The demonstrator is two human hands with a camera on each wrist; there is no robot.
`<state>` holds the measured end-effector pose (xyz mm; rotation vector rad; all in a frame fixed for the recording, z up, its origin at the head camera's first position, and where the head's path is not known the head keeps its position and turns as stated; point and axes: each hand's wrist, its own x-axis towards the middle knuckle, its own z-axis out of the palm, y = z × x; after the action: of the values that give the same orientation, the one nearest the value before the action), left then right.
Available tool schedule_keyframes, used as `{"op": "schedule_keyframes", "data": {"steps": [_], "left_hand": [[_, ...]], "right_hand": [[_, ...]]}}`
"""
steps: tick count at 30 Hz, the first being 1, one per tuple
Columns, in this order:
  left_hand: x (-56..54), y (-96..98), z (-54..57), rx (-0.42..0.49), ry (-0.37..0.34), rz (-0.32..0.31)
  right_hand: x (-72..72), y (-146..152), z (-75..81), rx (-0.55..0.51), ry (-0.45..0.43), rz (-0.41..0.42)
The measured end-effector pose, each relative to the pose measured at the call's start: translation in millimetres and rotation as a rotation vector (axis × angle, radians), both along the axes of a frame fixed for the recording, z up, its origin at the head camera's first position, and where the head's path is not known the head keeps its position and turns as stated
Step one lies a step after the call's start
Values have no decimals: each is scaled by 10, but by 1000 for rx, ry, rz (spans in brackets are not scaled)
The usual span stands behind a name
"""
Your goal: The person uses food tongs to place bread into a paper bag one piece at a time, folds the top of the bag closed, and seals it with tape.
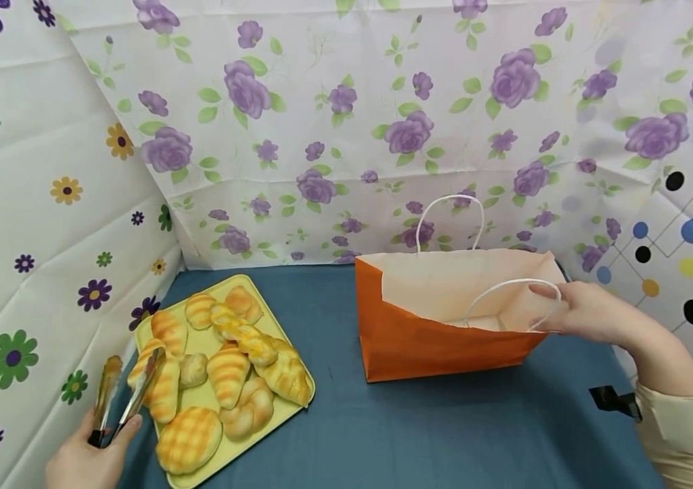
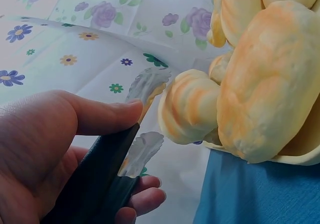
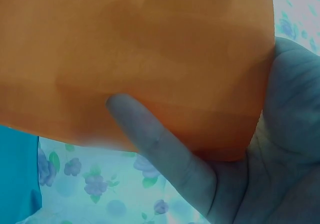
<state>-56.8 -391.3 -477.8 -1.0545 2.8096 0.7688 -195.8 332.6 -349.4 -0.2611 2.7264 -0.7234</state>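
In the head view, my left hand (image 1: 91, 451) holds a pair of metal tongs (image 1: 138, 394) with black handles at the left edge of a yellow tray (image 1: 236, 468). The tongs' arms stand apart, one overlapping the breads in this view; the left wrist view shows my thumb pressed on the black handle (image 2: 95, 169). Several bread rolls, twists and a round scored bun (image 1: 189, 440) lie on the tray. On the right, my right hand (image 1: 588, 309) grips the side edge of an orange paper bag (image 1: 444, 346), its mouth facing up and white handles raised. A finger (image 3: 160, 139) lies along the orange paper.
A blue cloth (image 1: 346, 435) covers the table. Floral sheeting (image 1: 334, 136) stands behind it, with patterned sheets on the left and right sides. Near my right sleeve (image 1: 679, 421) is a small black object (image 1: 612, 401) at the table's right edge.
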Motion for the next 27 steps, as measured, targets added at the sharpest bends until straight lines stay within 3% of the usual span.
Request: {"op": "schedule_keyframes", "data": {"steps": [3,10,19,27], "left_hand": [[12,11,0,16,-9,26],[27,26,-28,-9,81,26],[-12,-16,-16,-6,-35,-85],[-32,88,27,1,-51,-71]], "right_hand": [[4,1,-3,5,4,3],[-2,1,7,24,-9,9],[-26,-21,16,52,-5,17],[1,19,29,64,-14,22]]}}
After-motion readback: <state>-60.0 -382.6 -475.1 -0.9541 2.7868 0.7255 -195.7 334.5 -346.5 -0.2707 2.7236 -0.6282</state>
